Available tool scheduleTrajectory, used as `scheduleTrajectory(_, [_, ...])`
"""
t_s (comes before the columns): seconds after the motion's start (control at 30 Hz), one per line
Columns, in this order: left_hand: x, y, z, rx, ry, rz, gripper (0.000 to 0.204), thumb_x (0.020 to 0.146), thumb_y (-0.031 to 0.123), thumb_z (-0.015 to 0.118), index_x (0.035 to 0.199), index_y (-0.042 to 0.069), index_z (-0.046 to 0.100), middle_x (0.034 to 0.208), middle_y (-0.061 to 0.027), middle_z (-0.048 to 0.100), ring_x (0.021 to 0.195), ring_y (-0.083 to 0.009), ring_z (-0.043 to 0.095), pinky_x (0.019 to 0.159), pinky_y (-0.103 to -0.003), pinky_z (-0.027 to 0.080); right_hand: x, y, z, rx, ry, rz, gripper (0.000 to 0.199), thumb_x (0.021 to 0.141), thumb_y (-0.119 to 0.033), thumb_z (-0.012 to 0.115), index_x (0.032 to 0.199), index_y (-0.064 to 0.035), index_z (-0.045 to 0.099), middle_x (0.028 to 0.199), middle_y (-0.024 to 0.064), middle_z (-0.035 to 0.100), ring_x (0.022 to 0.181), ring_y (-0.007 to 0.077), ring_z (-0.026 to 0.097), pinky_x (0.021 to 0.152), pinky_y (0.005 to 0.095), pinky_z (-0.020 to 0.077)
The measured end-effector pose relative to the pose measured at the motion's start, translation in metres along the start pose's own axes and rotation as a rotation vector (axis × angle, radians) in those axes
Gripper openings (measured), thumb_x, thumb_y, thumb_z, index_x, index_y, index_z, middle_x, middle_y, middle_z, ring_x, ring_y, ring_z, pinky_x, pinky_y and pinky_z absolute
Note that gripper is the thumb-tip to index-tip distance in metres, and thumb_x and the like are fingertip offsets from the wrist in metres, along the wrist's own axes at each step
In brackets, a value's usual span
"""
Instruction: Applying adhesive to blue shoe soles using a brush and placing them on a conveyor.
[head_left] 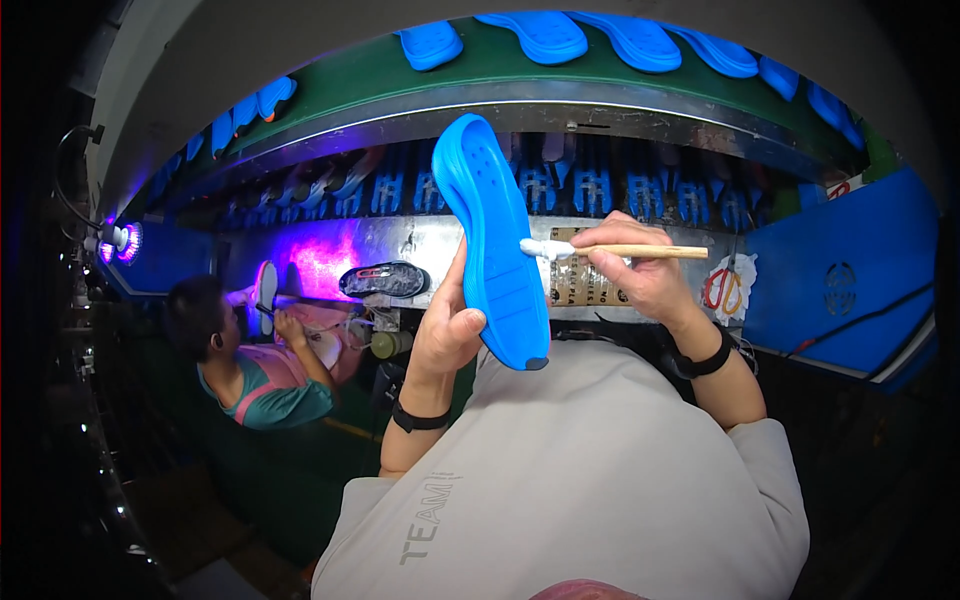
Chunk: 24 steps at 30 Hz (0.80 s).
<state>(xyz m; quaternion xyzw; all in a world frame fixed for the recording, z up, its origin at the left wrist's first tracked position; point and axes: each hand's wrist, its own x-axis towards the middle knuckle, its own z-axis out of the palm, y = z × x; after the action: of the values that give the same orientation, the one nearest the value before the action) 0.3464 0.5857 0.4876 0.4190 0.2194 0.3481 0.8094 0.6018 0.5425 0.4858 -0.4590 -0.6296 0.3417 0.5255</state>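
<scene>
My left hand holds a blue shoe sole upright by its left edge, thumb across its side. The sole's inner face is turned up, with small round dimples near its far end and a dark patch at its near tip. In my right hand is a brush with a wooden handle and a white head, gripped between thumb and fingers. The brush's white tip touches the sole's right edge or lies just over it; I cannot tell which.
A green belt carries blue soles along the back. Below it stand several blue-and-dark racked parts. A dark sole and scissors lie on the metal bench. At left, another person works under a purple lamp.
</scene>
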Motion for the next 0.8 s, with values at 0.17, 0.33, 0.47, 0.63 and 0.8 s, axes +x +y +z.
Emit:
scheduleTrajectory(0.17, [0.003,0.005,-0.008,-0.012,-0.039,-0.034,0.115,0.074,0.048,0.083,0.157,0.002,0.017,0.139,-0.0198,0.05,0.12,-0.0357,0.062,0.096,-0.053,0.056,-0.01,-0.004,0.005,0.079,-0.01,0.04,0.016,0.085,-0.005,0.067,0.098,-0.0024,0.076,0.086,0.0084,0.074,0.078,0.0177,0.062,0.072,0.0322,0.049])
scheduleTrajectory(0.33, [0.0,0.01,-0.011,0.089,0.003,0.07,0.12,0.077,0.043,0.082,0.16,0.0,0.007,0.148,-0.0175,0.044,0.134,-0.0286,0.05,0.107,-0.043,0.046,-0.013,-0.016,0.0,0.08,-0.125,0.09,0.015,0.085,-0.006,0.068,0.096,-0.0023,0.077,0.085,0.0083,0.073,0.076,0.0168,0.061,0.068,0.0308,0.0483])
scheduleTrajectory(0.47, [-0.001,0.006,-0.012,0.071,0.01,0.046,0.12,0.077,0.041,0.082,0.16,0.0,0.007,0.15,-0.0175,0.042,0.134,-0.0282,0.05,0.108,-0.043,0.045,-0.012,-0.013,0.0,0.103,-0.122,0.085,0.016,0.085,-0.007,0.069,0.098,-0.0014,0.076,0.086,0.0086,0.073,0.077,0.0171,0.062,0.069,0.0312,0.0487])
scheduleTrajectory(0.63, [0.0,0.001,-0.015,0.147,-0.04,0.05,0.119,0.076,0.037,0.082,0.161,0.001,0.008,0.153,-0.0177,0.04,0.136,-0.0277,0.049,0.11,-0.042,0.043,-0.006,-0.009,0.011,0.007,0.061,-0.005,0.021,0.089,-0.011,0.066,0.104,0.0024,0.073,0.089,0.0115,0.072,0.078,0.0183,0.061,0.072,0.0328,0.0487])
scheduleTrajectory(0.8, [-0.001,0.002,-0.017,0.122,-0.011,0.078,0.118,0.076,0.034,0.083,0.161,0.002,0.007,0.152,-0.0182,0.041,0.135,-0.0286,0.049,0.11,-0.043,0.043,-0.008,-0.022,0.012,-0.09,-0.021,-0.029,0.013,0.083,-0.004,0.068,0.095,0.0,0.074,0.084,0.0096,0.072,0.075,0.0224,0.063,0.069,0.0349,0.0487])
